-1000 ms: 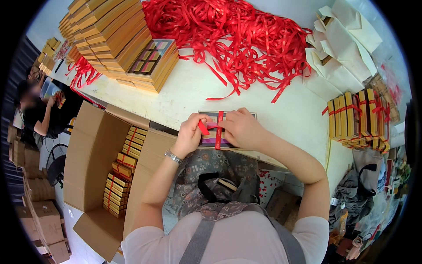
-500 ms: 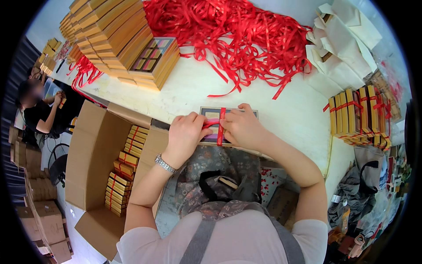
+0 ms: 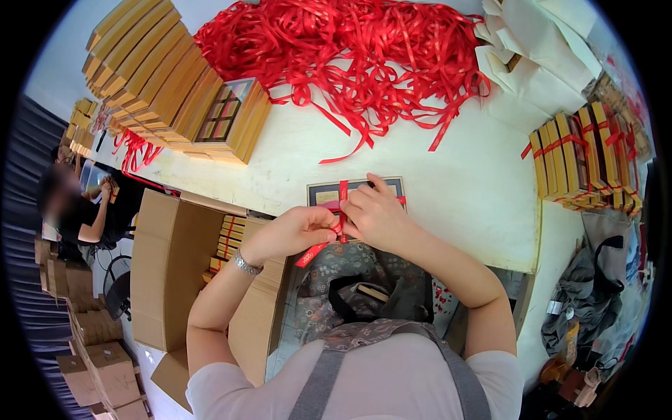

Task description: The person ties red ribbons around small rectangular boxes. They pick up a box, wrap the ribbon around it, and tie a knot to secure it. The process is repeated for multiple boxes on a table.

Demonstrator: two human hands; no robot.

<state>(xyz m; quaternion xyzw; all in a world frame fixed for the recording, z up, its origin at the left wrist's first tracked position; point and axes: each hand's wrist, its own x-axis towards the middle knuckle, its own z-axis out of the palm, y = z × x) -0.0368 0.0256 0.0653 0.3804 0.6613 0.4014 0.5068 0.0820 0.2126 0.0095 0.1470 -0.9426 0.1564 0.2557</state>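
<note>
A flat, dark-topped gift box with a gold rim lies at the table's front edge, close to my body. A red ribbon runs over its top from far to near, and another band crosses it sideways. My left hand pinches the ribbon at the box's near left, with a loose tail hanging below the fingers. My right hand rests over the right part of the box, thumb and fingers closed on the ribbon by the crossing; its fingertips are partly hidden.
Stacked gift boxes stand at the far left. A heap of red ribbons lies at the back, beside white paper bags. Ribboned boxes sit at right. An open carton holds more at left, where another person sits.
My left hand has drawn a ribbon tail toward me and down past the box's near edge. The right hand has shifted slightly closer to the crossing. The whole view has turned a little.
</note>
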